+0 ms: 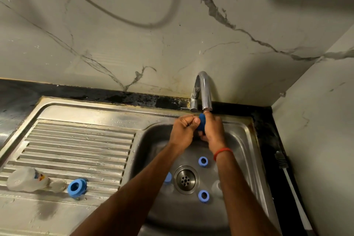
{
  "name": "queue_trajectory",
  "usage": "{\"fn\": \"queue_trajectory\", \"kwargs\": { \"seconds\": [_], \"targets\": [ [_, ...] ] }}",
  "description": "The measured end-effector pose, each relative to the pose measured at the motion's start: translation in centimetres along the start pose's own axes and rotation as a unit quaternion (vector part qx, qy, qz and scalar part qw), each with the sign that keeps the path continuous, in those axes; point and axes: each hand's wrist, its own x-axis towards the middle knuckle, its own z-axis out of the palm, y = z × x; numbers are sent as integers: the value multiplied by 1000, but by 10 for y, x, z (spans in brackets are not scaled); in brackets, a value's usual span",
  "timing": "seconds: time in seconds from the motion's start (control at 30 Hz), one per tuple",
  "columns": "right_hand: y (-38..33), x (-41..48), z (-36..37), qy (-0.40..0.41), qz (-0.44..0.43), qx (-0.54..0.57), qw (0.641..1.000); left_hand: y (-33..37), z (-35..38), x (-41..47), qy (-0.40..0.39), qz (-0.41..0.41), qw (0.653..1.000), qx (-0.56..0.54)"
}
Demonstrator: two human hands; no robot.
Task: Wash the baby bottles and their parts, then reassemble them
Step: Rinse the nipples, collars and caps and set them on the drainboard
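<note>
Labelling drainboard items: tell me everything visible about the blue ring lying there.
The ring is a round blue collar, plastic by its look, with a wide centre hole and a bumpy outer edge. It lies on the ribbed steel drainboard, left of the basin, tipped so the hole faces up and toward the camera. A clear part lies close on its left; whether they touch cannot be told. Nothing holds it.
</note>
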Motion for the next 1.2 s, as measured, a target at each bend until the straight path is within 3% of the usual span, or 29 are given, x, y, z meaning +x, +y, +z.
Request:
{"fn": "queue_trajectory", "kwargs": {
  "seconds": [0.07, 0.1, 0.17, 0.2, 0.27, 0.37, 0.43, 0.5, 0.57, 0.63, 0.77, 0.87, 1.0, 1.1, 1.2],
  "targets": [
    [-12, 0, -4, -35, 124, 96, 987, -1, -2, 3, 0, 3, 999, 34],
    [-12, -3, -3, -40, 108, 69, 991, -1, -1, 4, 15, -8, 999, 43],
    [-3, -7, 1, -10, -44, -124, 991, 6, 4, 4, 52, -64, 997, 13],
    [3, -10, 1, 12, -158, -236, 959, 10, 5, 5, 79, -106, 991, -20],
    [17, -11, -2, 12, -298, -320, 899, 10, 5, 13, 116, -178, 974, -80],
    [25, -11, -2, -22, -263, -218, 940, 11, 7, 13, 111, -203, 967, -107],
    [21, -8, -1, -28, -247, -175, 953, 12, 7, 7, 107, -155, 977, -101],
    [12, -8, -4, -89, -184, -99, 974, 12, 3, 3, 99, -117, 982, -108],
    [5, -8, -16, -182, -140, -49, 972, 6, -6, 4, 89, -94, 986, -104],
    [4, -6, -29, -220, -138, -23, 965, 2, -13, 5, 83, -83, 987, -108],
    [13, -4, -36, -142, -168, -32, 975, 0, -17, 0, 121, -132, 973, -148],
    [20, -4, -37, -144, -200, -74, 966, -6, -17, -2, 140, -184, 960, -158],
    [22, -5, -38, -86, -250, -127, 956, -8, -18, -5, 151, -206, 952, -170],
    [23, -4, -36, -105, -238, -145, 955, -11, -21, -5, 158, -217, 949, -163],
    [26, -3, -36, -69, -252, -169, 950, -12, -22, -5, 165, -220, 947, -168]
  ]
}}
